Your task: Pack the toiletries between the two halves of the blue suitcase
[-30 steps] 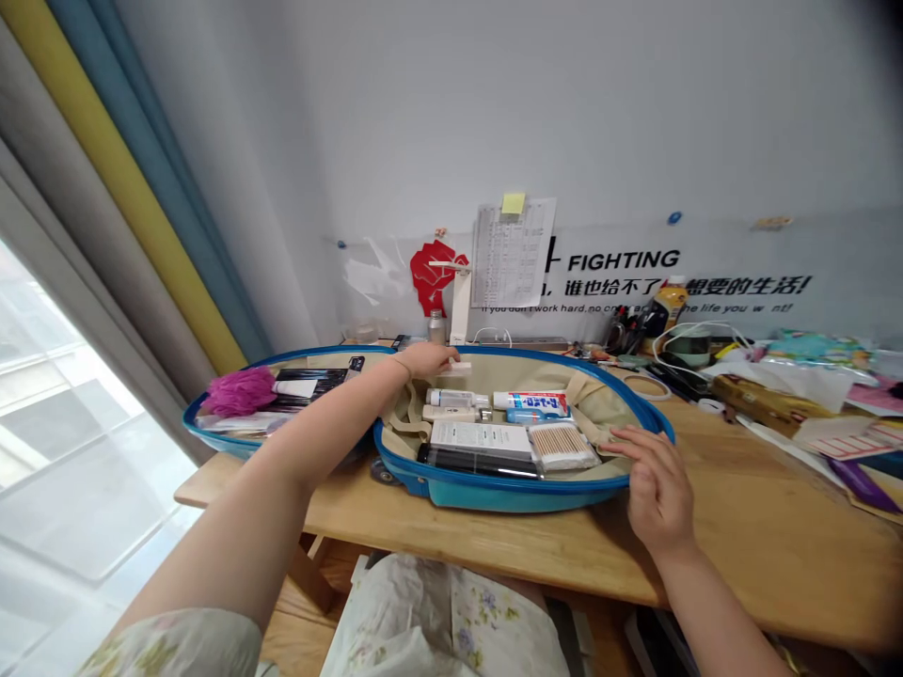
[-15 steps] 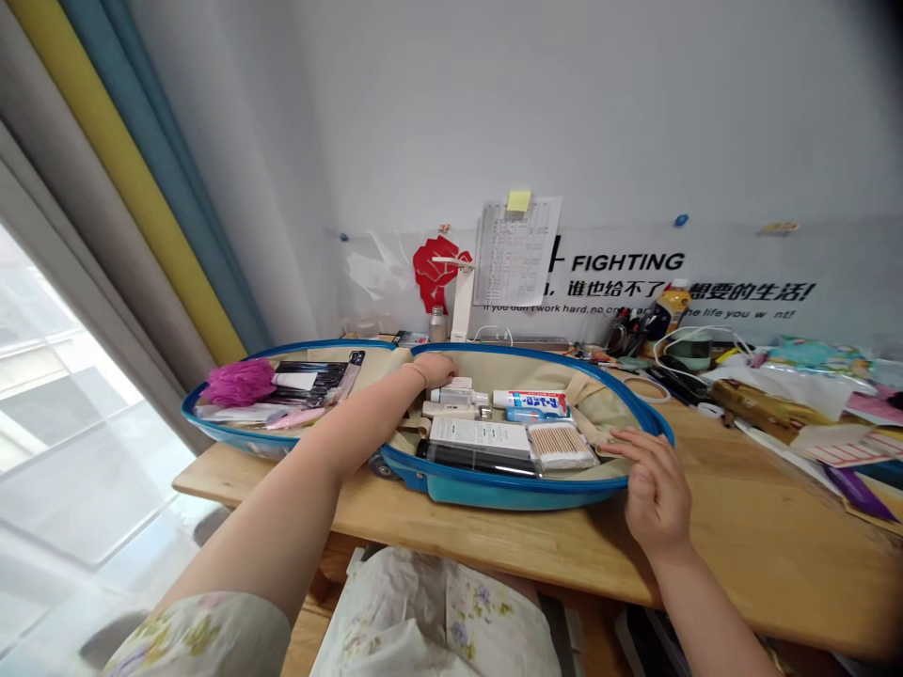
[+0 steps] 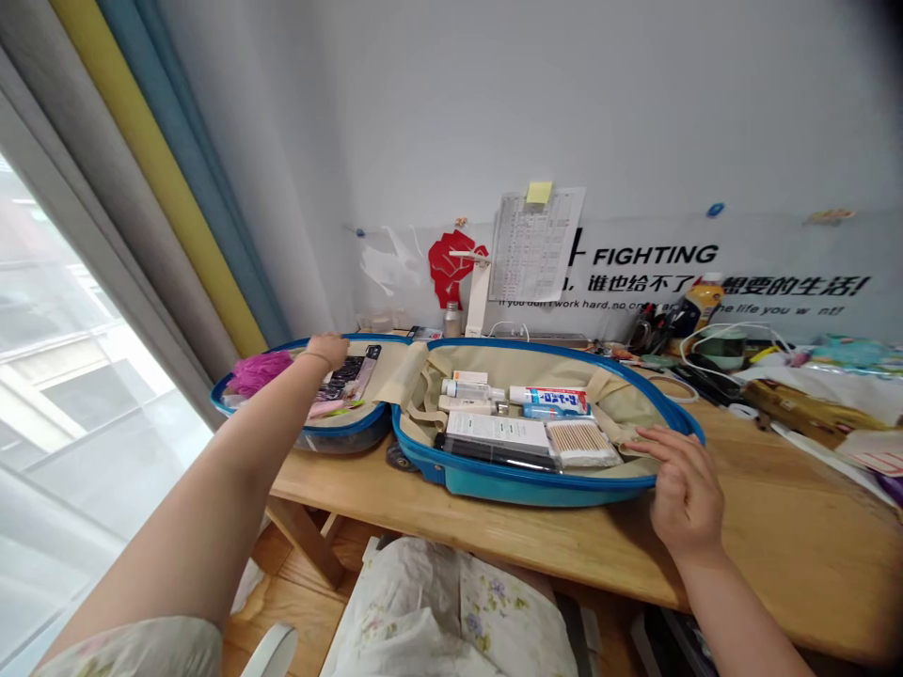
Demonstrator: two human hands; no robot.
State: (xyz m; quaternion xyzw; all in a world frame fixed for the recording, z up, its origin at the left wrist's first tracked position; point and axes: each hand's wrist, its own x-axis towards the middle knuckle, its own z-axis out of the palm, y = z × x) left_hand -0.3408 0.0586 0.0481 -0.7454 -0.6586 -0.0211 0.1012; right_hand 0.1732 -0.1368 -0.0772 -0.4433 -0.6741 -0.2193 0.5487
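An open blue hard-shell suitcase lies flat on the desk, its beige-lined right half (image 3: 536, 489) packed with toiletries. These include a toothpaste tube (image 3: 548, 398), a pack of cotton swabs (image 3: 582, 444), a white box (image 3: 498, 429), a black tube (image 3: 498, 455) and small white bottles (image 3: 470, 388). My right hand (image 3: 688, 494) rests with spread fingers on that half's near rim, beside the swabs. My left hand (image 3: 328, 351) is at the far rim of the left half (image 3: 353, 437), just right of a pink mesh bath sponge (image 3: 260, 372). Its fingers are partly hidden.
The suitcase sits on a wooden desk (image 3: 790, 555). At right stand a yellow-capped bottle (image 3: 702, 306), white cables (image 3: 705, 343) and heaped papers (image 3: 839, 395). A window with curtains (image 3: 204, 235) is at left, and a wall with a printed sheet (image 3: 536, 244) is behind.
My left hand has moved left, from the toiletries in the right half to the far rim of the left half. The head view has shifted slightly, and my right hand stays on the rim.
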